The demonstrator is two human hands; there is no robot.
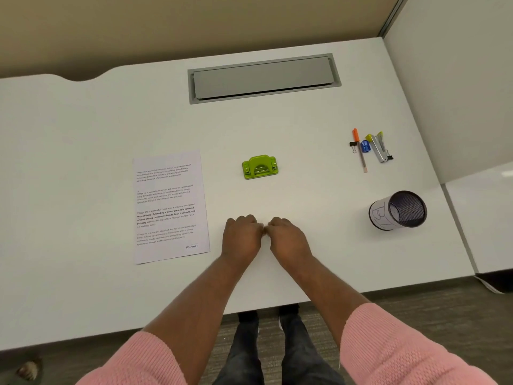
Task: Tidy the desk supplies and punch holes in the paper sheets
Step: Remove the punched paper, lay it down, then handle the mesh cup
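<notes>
A green hole punch [259, 167] sits on the white desk [83, 129], just beyond my hands. A printed paper sheet [170, 207] lies flat to its left. At the right lie a pencil with an orange cap [360, 151], a black binder clip [353, 146], a blue sharpener [365, 147] and a silver stapler [379, 148]. A black mesh pen cup [399, 210] lies tipped on its side nearer the right edge. My left hand [242, 236] and my right hand [288, 238] rest on the desk side by side, fingers curled, holding nothing.
A grey cable hatch [263, 78] is set into the desk at the back. A white partition [458, 93] bounds the right side. The desk's front edge runs just beneath my forearms, with my legs and the floor below.
</notes>
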